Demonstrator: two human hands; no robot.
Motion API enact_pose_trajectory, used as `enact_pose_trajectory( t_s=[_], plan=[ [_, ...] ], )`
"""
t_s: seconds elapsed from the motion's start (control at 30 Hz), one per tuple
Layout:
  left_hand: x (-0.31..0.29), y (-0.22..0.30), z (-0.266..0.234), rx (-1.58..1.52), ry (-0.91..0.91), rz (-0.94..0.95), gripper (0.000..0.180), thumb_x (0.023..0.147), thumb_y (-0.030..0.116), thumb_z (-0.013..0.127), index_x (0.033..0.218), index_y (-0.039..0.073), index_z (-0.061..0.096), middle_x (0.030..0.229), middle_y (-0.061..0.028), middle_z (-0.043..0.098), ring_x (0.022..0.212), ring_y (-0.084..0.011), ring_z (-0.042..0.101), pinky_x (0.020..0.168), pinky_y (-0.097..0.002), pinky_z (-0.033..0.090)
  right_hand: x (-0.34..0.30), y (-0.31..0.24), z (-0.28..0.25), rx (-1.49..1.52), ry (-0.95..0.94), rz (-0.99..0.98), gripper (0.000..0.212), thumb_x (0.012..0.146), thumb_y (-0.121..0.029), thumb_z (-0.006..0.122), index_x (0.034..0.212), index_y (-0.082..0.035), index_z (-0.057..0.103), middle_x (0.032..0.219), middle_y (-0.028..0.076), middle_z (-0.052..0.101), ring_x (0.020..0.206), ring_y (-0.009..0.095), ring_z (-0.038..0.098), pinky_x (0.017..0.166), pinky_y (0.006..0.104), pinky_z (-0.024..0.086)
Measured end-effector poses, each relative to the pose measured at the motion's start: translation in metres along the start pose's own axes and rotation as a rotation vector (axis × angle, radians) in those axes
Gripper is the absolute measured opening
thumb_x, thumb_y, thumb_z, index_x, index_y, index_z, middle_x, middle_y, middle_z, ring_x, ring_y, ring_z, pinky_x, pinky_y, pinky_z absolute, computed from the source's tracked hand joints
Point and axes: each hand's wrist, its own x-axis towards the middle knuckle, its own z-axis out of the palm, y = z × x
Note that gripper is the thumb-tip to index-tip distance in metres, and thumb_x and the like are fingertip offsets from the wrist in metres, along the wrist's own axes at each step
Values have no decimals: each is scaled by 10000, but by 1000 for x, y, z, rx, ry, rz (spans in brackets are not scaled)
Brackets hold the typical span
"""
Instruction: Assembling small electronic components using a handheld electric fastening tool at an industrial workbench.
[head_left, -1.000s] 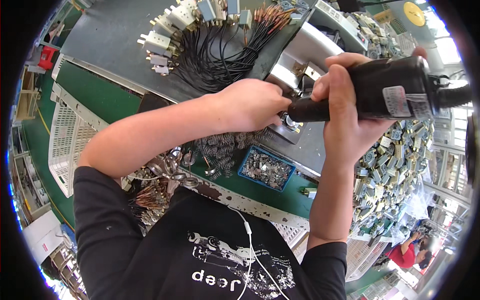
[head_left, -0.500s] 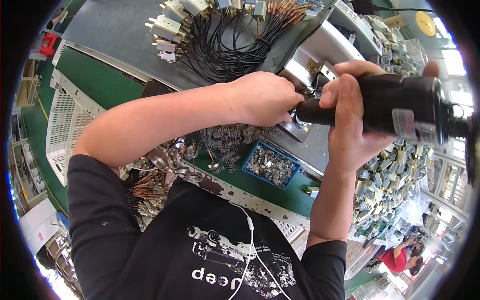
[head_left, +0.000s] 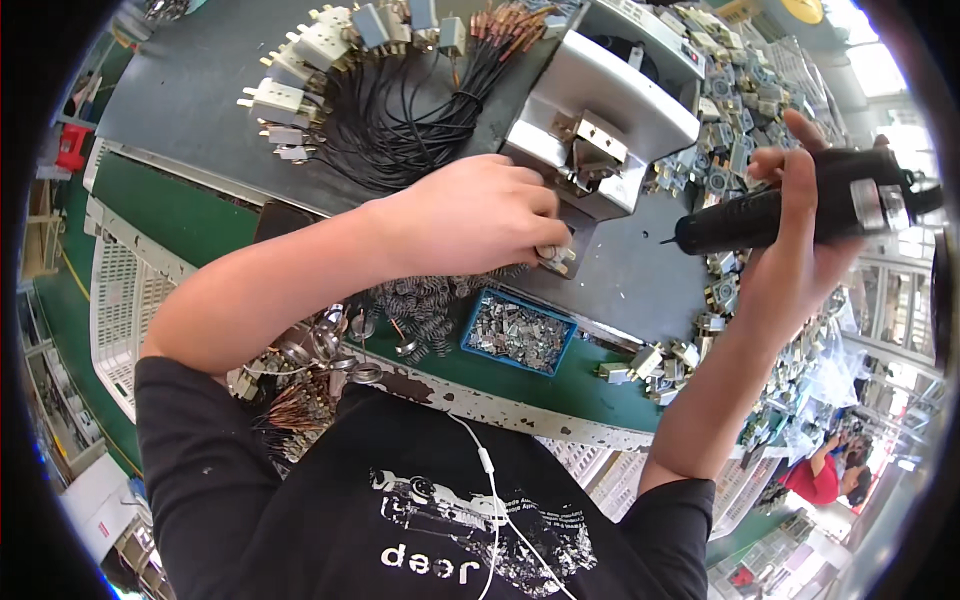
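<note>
Gripping a black power screwdriver (head_left: 735,222), the right hand (head_left: 795,262) sits at the right of the frame with its fingers and thumb wrapped around the tool's body. The screwdriver lies nearly level, its thin bit pointing left, well apart from the other hand. At the centre, the left hand (head_left: 480,215) is closed with bent fingers on a small plug part (head_left: 556,258), whose pale and metal end shows past the fingertips at the near edge of the bench (head_left: 200,105); its underside is hidden, so I cannot tell whether it is lifted.

Just above and to the right of that part stands a silver metal fixture (head_left: 635,95) with a brass-and-steel bracket (head_left: 597,145) on its front. A bundle of black cables (head_left: 400,135) fills the upper middle, with cream and grey plugs (head_left: 322,45) fanned along its outer side. Below the left hand lie loose coil springs (head_left: 430,300), beside a blue tray (head_left: 508,364) of small metal pieces. A heap of grey and cream plug housings (head_left: 735,115) spreads down the right side. At lower right, a person in red (head_left: 815,482) appears in the background.
</note>
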Motion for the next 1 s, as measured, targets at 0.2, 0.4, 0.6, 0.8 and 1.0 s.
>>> enact_pose_trajectory(
  t_s=[0.2, 0.4, 0.6, 0.8, 1.0],
  plan=[
    [-9, 3, -3, 40, 18, -10, 275, 820, 216, 745, 1083, 171, 676, 919, 7, 631, 923, -189, 647, 800, -362, 476, -1, 21, -22, -201, 79, 92, 675, 957, -164, 705, 1456, 30, 293, 1247, 215, 632, 1034, 200, 640, 939, 355, 513],
    [-49, 6, -84, 71, 644, -373, 309, 885, 83, 707, 1187, 82, 642, 1159, -99, 648, 1013, -283, 640, 881, -405, 509, -46, 58, -71, -760, 11, -181, 355, 991, -149, 650, 1313, -18, 580, 1286, 123, 644, 1183, 221, 606, 1032, 380, 471],
    [-141, -23, -91, 375, 656, -607, 485, 854, 128, 776, 1305, 99, 599, 1224, -98, 630, 1145, -261, 583, 985, -376, 460, -81, 131, -108, -1183, -610, 45, 555, 806, 28, 611, 1350, -59, 553, 1313, 171, 608, 1264, 381, 520, 1097, 460, 406],
    [-134, -19, -96, 503, 550, -522, 488, 812, 120, 819, 1248, 92, 602, 1306, -101, 606, 1166, -254, 585, 1011, -371, 453, -80, 116, -117, -1179, -683, 32, 555, 797, 16, 641, 1340, -70, 568, 1306, 139, 613, 1232, 349, 540, 1038, 484, 428],
    [-107, -9, -124, 585, 558, -539, 346, 837, 294, 782, 1105, 103, 675, 1311, -81, 601, 1234, -304, 542, 1049, -424, 411, -74, 98, -101, -1020, -769, 62, 472, 827, -117, 754, 1268, -27, 611, 1254, 184, 634, 1160, 410, 572, 980, 460, 457]
  ],
)
